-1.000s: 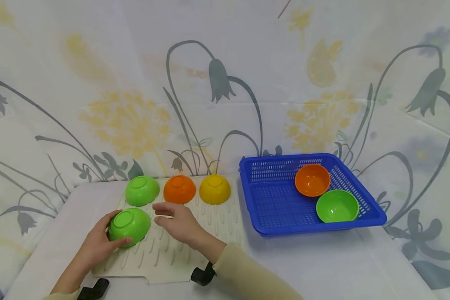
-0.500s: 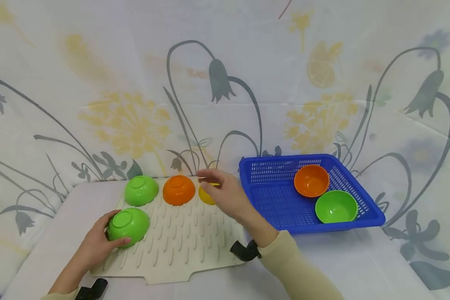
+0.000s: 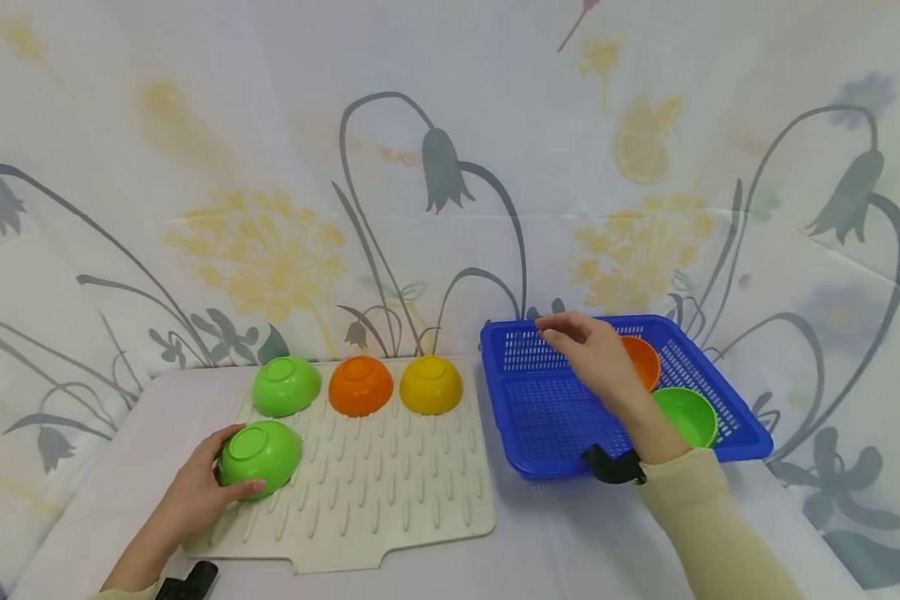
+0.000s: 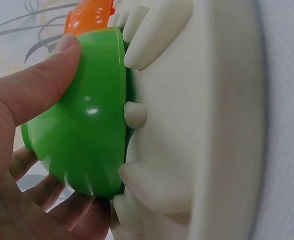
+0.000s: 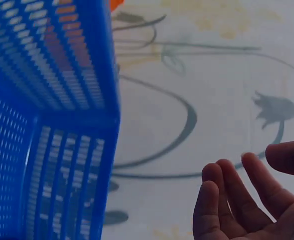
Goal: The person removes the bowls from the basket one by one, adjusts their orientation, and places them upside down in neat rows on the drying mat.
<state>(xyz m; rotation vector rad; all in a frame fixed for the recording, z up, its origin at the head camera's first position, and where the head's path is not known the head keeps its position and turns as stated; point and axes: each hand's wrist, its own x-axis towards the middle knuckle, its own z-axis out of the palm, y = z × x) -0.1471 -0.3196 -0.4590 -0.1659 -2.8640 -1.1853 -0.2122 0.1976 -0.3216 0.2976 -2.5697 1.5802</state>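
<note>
My left hand (image 3: 198,492) grips an upside-down green bowl (image 3: 261,458) at the front left of the cream ribbed drying mat (image 3: 390,475). In the left wrist view the thumb lies along one side of that bowl (image 4: 92,115) and the fingers curl round the other, its rim right at the ribs. Over the blue basket (image 3: 521,458) hangs my right hand (image 3: 596,358), fingers loosely bent, holding nothing. Inside the basket sit an orange bowl (image 3: 641,360) and a green bowl (image 3: 686,417), both mouth up and partly hidden by the right hand and forearm.
Along the mat's back edge stand a second green bowl (image 3: 287,386), an orange bowl (image 3: 360,386) and a yellow bowl (image 3: 431,385), all upside down. A white cloth (image 3: 525,542) covers the table, and a flower-printed curtain (image 3: 270,167) rises behind.
My right hand has swung rightward from beside the gripped green bowl, past the yellow bowl, to above the blue basket. The left hand stays on its bowl.
</note>
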